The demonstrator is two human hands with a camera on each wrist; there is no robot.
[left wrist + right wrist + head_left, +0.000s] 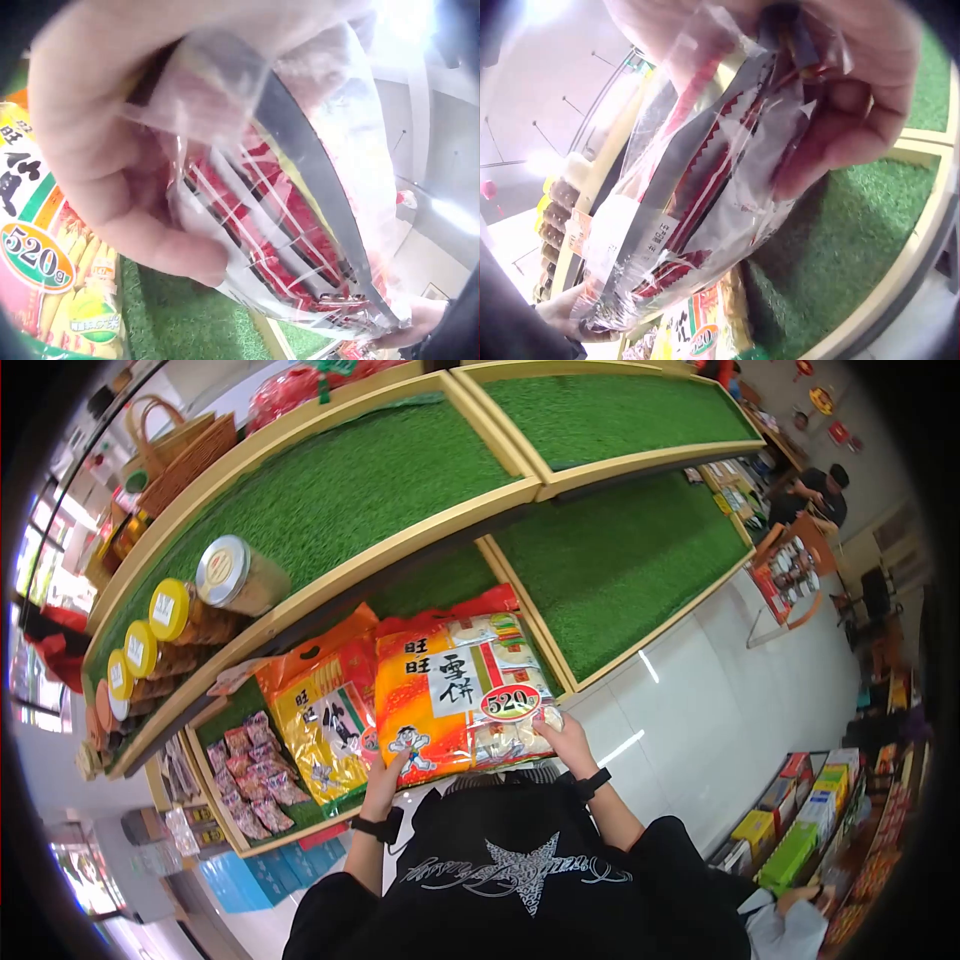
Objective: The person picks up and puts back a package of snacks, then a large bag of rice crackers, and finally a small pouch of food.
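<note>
A large orange and white snack bag marked 520g is held by both hands at its near corners, over the lower green shelf. The left hand grips its near left corner; in the left wrist view the fingers of the left hand curl round the clear plastic end. At the near right corner the right hand pinches the bag, and the right wrist view shows the right hand with bent fingers on the crumpled plastic. A yellow and red bag lies just left of the held one.
Small pink packets lie in the shelf's left section. Jars with yellow lids and a silver-lidded jar stand on the upper shelf. A wooden divider rises right of the bag. Another person is at the far right.
</note>
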